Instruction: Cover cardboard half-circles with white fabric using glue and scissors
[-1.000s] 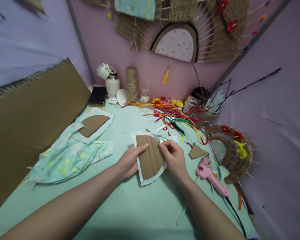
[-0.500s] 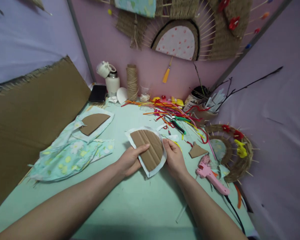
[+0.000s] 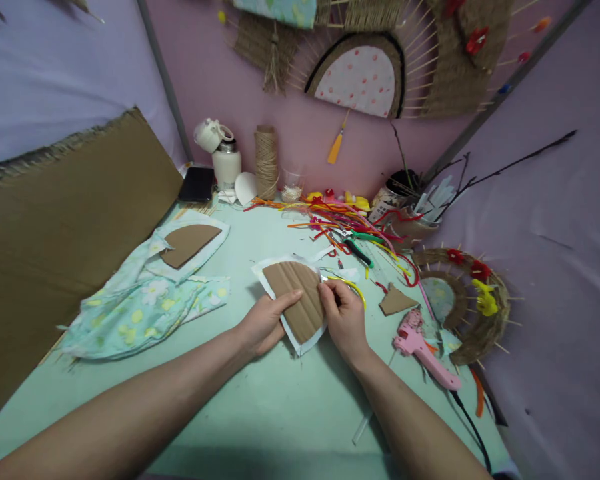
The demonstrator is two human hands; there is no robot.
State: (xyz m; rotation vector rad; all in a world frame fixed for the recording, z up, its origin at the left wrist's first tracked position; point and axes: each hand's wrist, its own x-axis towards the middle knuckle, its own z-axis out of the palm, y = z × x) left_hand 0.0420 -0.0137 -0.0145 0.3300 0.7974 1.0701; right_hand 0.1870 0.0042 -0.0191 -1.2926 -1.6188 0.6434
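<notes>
A brown cardboard piece (image 3: 296,300) with one curved edge is held above the table, lying on pale cloth (image 3: 305,348) that shows as a border all around it. My left hand (image 3: 267,325) grips its left side, thumb on the cardboard and fingers underneath. On the right, my right hand (image 3: 344,317) pinches the cloth edge along the curve between thumb and forefinger. Just behind that hand, scissors with a yellow handle (image 3: 356,289) lie partly hidden. To the left, a second cardboard piece (image 3: 189,245) rests on flowered green cloth (image 3: 150,320).
A pink glue gun (image 3: 425,353) lies at the right, beside a cardboard scrap (image 3: 397,301) and a twig wreath (image 3: 495,313). Behind are green-handled pliers (image 3: 359,252), colourful pipe cleaners (image 3: 330,217), a twine spool (image 3: 266,162) and a white bottle (image 3: 227,167). A large cardboard sheet (image 3: 80,247) stands left.
The cardboard piece has turned anticlockwise in my hands. My right hand slid off the edge, opened slightly, then pinched the curved cloth border again.
</notes>
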